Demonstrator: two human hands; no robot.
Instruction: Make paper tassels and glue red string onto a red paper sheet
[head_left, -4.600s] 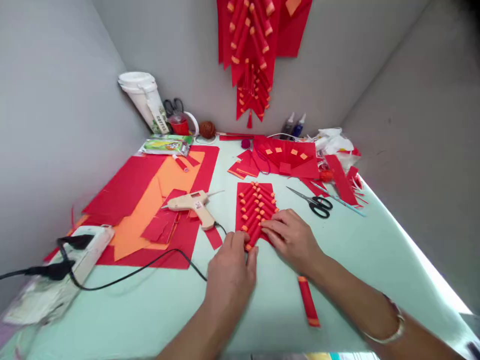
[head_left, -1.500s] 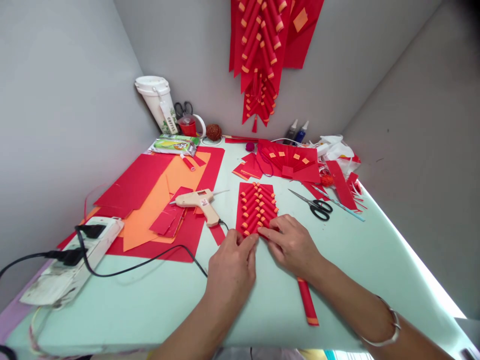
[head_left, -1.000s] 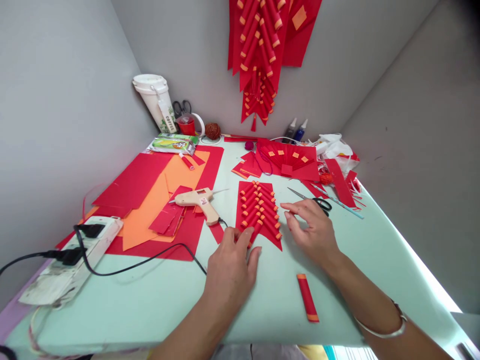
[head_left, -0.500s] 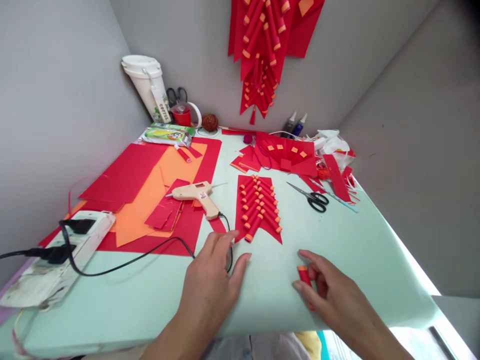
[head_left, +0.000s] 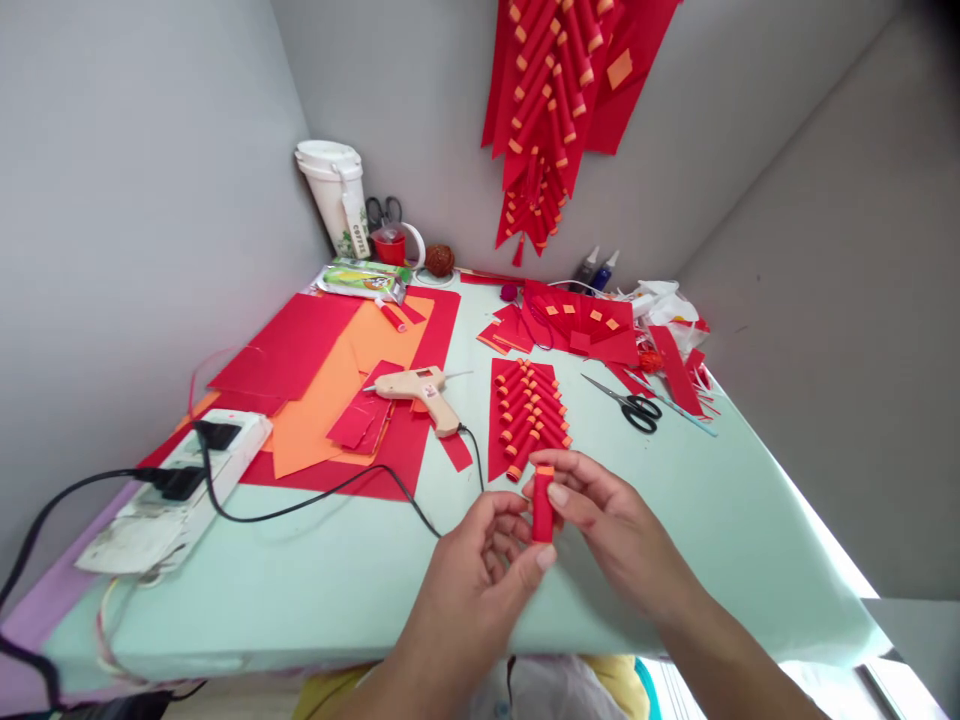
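Here the right hand [head_left: 607, 525] and left hand [head_left: 487, 560] pinch a red paper roll [head_left: 542, 505] above the table's [head_left: 300, 590] near edge; light and crushable, it seems best held gently mid-length.

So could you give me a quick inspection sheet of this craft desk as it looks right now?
Surface: pale green table, bare along its near edge.
Job's things: red paper roll with an orange end, held upright above the table; firecracker panel flat behind it.
Clutter: glue gun on red and orange sheets; scissors; paper scraps at the far right.
Hands: left hand and right hand both pinch the roll.
Cables: black cord runs from the glue gun to the power strip.
Surroundings: grey walls; hanging decoration; white cup.
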